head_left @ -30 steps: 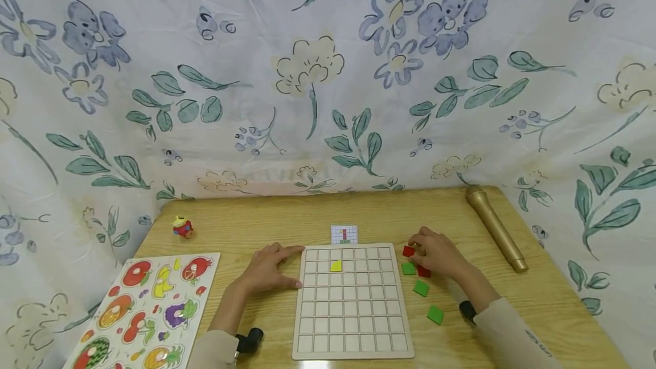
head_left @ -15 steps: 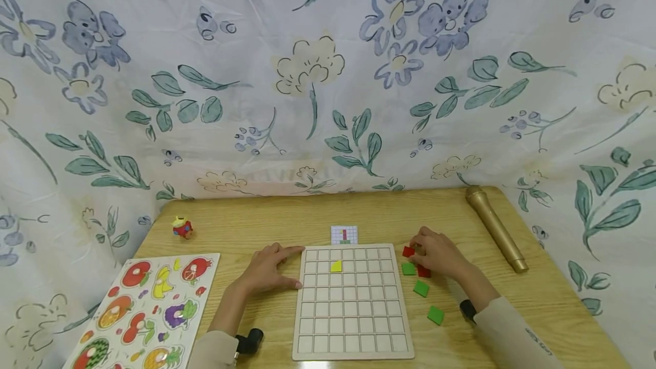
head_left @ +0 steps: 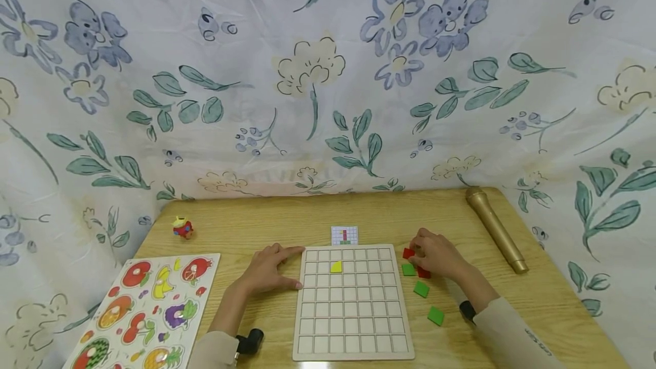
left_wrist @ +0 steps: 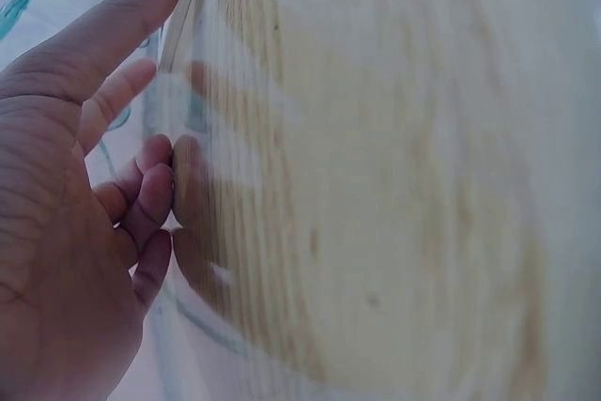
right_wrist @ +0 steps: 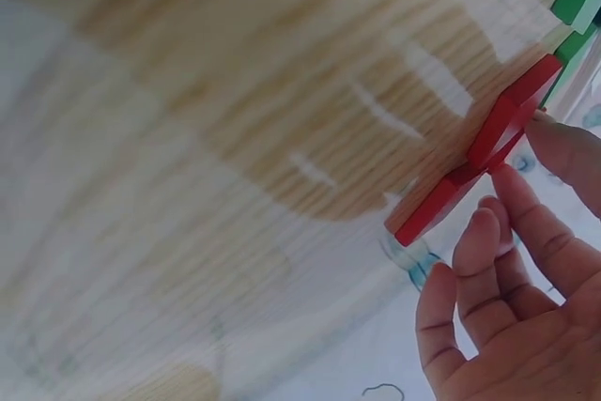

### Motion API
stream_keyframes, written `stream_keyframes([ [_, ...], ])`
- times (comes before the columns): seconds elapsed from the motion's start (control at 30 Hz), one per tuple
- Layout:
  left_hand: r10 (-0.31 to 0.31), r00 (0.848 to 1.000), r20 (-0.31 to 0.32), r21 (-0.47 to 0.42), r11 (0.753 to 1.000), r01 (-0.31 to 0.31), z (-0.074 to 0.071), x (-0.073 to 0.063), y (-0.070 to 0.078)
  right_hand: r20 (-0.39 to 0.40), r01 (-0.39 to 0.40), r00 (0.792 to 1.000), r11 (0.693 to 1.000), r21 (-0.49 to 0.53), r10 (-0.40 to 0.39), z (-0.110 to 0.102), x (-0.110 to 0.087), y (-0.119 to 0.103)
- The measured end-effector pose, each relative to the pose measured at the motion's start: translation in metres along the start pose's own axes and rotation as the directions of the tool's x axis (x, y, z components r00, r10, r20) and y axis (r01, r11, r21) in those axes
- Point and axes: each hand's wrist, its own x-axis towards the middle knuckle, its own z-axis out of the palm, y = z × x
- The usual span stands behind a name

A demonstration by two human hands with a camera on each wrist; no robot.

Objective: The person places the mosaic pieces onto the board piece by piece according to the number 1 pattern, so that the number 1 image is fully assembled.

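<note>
A pale wooden grid board (head_left: 350, 312) lies in front of me in the head view. One yellow tile with a rounded corner (head_left: 335, 267) sits in a cell of its second row. My left hand (head_left: 267, 270) rests at the board's left side, thumb and index finger spread and touching its edge. In the left wrist view that hand (left_wrist: 56, 185) shows relaxed fingers. Right of the board, my right hand (head_left: 435, 254) pinches a red tile (head_left: 408, 253) between thumb and fingertip. The right wrist view shows this red tile (right_wrist: 515, 110) tilted, with another red tile (right_wrist: 437, 206) beside it.
Several green tiles (head_left: 421, 288) lie right of the board. A small pattern card (head_left: 344, 235) touches its top edge. A fruit puzzle board (head_left: 148, 306) lies left, a small red toy (head_left: 183, 228) behind it. A gold microphone (head_left: 496, 229) lies far right. A floral curtain (head_left: 328, 101) hangs behind.
</note>
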Motion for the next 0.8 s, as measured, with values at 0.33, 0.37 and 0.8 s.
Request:
stream_keyframes([
  [0.33, 0.009, 1.0, 0.002, 0.003, 1.0, -0.009, 0.0, -0.001, 0.0, -0.007, 0.022, 1.0, 0.999, -0.023, -0.022, -0.001, -0.001, -0.001],
  [0.37, 0.011, 1.0, 0.002, 0.004, 1.0, -0.011, 0.0, -0.001, 0.0, -0.009, 0.026, 1.0, 0.999, -0.027, -0.026, -0.001, -0.001, -0.001],
  [0.8, 0.005, 1.0, 0.006, -0.008, 1.0, -0.005, -0.001, -0.001, 0.0, -0.042, 0.109, 0.993, 0.992, -0.064, -0.112, -0.004, 0.004, -0.015],
])
